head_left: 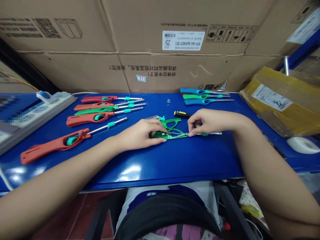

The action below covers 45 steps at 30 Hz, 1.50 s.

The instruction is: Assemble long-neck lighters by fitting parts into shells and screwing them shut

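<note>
An opened green lighter body (172, 129) lies on the blue table (175, 160) between my hands, its metal tube (212, 133) pointing right. My left hand (142, 133) presses down on the handle end, fingers closed over it. My right hand (207, 121) pinches the thin wires and tube at the front of the green body. A small black-and-yellow screwdriver (182, 114) rests just behind the lighter.
Several red and green long-nosed lighters (95, 116) lie in a row at the left. Three blue and green lighters (202, 96) sit at the back right. A power strip (37, 106) is far left, cardboard boxes (150, 43) stand behind, a taped parcel (282, 100) at right.
</note>
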{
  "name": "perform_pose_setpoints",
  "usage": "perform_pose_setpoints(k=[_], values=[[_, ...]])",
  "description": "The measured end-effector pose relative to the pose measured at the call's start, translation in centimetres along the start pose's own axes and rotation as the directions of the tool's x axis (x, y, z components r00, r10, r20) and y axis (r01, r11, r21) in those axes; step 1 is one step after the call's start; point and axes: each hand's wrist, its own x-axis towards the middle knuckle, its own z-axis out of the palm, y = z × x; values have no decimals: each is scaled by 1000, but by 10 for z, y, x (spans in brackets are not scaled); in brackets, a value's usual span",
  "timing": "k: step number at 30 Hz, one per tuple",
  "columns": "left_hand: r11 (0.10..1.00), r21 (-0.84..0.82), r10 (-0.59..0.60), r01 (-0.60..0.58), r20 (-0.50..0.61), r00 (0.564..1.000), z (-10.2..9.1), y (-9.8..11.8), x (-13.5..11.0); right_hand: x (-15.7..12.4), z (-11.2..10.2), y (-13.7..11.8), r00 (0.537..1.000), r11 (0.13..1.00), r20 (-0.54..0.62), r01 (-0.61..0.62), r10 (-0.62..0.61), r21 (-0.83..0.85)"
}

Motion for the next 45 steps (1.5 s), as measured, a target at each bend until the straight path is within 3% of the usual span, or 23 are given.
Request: perform_pose_setpoints(k=[9,15,25,33,37,42,45], values=[[999,-34,-36,36,3,999,1,-2,-1,3,3,-1,999,1000,-47,-16,15,-14],[995,-79,-63,60,-31,998,3,-3,0,6,6,0,991,992,-59,118,-121,-53],[992,-84,-93,89,-42,995,2,-1,1,3,5,1,997,995,-52,45,-50,-85],[995,-30,-94,93,-64,993,3,4,0,8,12,-8,969,980,-151,187,-196,-66],[997,-9,-71,71,-82,994,3,5,0,13,19,-15,970,975,-99,223,-223,-11],[998,0,-56,56,-87,995,5,2,0,11,17,-18,991,980,-34,135,-132,149],[999,0,-46,46,-93,995,5,1,0,10,16,-17,985,977,-37,174,-170,124]])
